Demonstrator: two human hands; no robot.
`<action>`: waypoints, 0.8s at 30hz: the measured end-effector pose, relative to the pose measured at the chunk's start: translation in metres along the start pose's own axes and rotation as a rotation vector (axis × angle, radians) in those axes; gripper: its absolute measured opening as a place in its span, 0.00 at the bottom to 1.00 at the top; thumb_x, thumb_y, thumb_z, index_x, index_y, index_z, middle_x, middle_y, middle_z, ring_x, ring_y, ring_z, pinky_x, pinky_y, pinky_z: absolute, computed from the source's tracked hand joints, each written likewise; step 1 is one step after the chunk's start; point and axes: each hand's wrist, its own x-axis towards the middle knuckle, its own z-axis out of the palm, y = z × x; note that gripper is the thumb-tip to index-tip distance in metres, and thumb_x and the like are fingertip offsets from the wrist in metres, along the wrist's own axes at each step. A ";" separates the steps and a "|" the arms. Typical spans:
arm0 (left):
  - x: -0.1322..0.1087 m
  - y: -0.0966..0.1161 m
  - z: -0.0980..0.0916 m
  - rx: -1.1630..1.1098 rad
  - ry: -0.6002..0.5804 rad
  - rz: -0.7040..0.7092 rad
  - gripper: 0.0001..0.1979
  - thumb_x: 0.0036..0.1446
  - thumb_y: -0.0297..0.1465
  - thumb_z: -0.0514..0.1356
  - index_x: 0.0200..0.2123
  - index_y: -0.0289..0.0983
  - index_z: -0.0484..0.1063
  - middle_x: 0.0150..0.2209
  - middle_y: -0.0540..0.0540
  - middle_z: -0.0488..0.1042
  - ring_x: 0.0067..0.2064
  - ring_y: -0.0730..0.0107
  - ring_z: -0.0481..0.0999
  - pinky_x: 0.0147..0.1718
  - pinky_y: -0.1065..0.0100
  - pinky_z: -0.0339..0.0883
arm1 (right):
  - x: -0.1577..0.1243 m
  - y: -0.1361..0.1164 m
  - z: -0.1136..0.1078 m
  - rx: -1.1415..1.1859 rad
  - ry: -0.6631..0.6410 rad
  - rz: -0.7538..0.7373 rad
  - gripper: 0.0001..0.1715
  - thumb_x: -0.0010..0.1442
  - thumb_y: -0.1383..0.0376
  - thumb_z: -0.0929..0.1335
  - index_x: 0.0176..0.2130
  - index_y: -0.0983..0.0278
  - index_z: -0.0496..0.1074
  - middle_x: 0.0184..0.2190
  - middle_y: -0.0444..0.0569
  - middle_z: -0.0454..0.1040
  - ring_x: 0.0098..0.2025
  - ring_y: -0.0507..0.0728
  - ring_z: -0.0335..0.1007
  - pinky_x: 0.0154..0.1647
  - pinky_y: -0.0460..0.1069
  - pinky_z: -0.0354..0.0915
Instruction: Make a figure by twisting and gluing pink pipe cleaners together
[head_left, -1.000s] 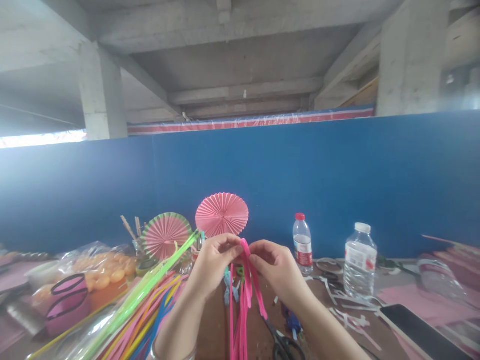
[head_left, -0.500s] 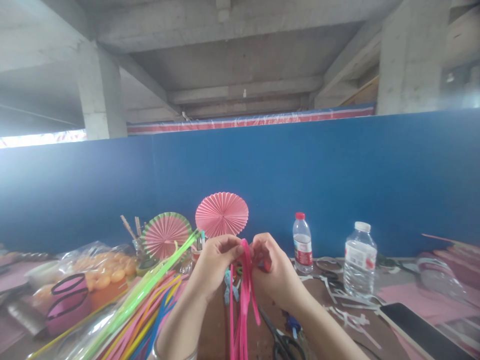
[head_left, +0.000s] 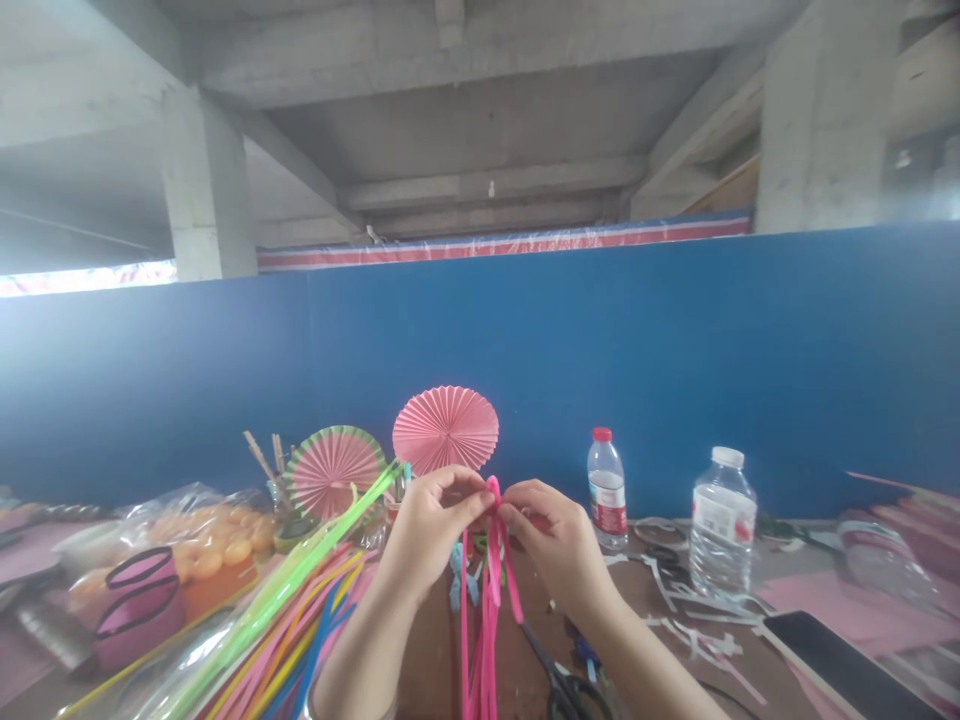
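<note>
Brown table [head_left: 427, 655]: pink ribbon [head_left: 493, 575], scissors [head_left: 554, 674] at its 5 o'clock.
Pinching top with left hand [head_left: 424, 525] and right hand [head_left: 555, 540]; best kept untwisted.

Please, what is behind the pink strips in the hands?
Behind the pink strips are a brown table and a light-blue item, partly covered; what the strips hide cannot be seen.

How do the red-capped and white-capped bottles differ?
The red-capped bottle looks slimmer than the white-capped bottle. The red-capped bottle's label has a broad red band; the white-capped bottle's label is mostly pale with a red patch. Both stand upright, transparent and capped.
</note>
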 end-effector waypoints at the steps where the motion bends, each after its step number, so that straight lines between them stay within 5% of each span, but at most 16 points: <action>1: 0.000 0.000 0.000 0.014 -0.002 0.003 0.07 0.46 0.34 0.64 0.27 0.36 0.72 0.24 0.50 0.74 0.26 0.72 0.74 0.21 0.76 0.66 | 0.000 0.000 0.000 0.012 0.003 0.025 0.09 0.55 0.65 0.66 0.27 0.63 0.73 0.29 0.47 0.73 0.32 0.55 0.69 0.33 0.47 0.63; 6: 0.000 -0.001 -0.002 0.056 -0.024 0.031 0.08 0.47 0.36 0.63 0.29 0.38 0.73 0.25 0.49 0.75 0.28 0.68 0.76 0.22 0.74 0.69 | 0.001 0.005 0.003 0.218 -0.032 0.234 0.11 0.55 0.60 0.67 0.30 0.65 0.75 0.25 0.48 0.75 0.28 0.56 0.69 0.30 0.48 0.64; 14: 0.000 0.000 -0.002 0.072 -0.076 0.038 0.08 0.49 0.36 0.61 0.30 0.37 0.74 0.26 0.47 0.77 0.31 0.64 0.77 0.21 0.73 0.68 | 0.002 0.008 0.003 0.328 -0.029 0.305 0.11 0.52 0.60 0.69 0.32 0.64 0.76 0.26 0.48 0.77 0.30 0.57 0.72 0.28 0.48 0.65; 24: -0.001 -0.002 -0.002 0.114 -0.086 0.044 0.09 0.49 0.35 0.62 0.33 0.38 0.76 0.27 0.47 0.78 0.32 0.63 0.77 0.22 0.73 0.67 | 0.002 0.010 0.002 0.188 0.046 0.203 0.05 0.48 0.63 0.71 0.25 0.63 0.74 0.27 0.46 0.75 0.31 0.56 0.71 0.28 0.47 0.66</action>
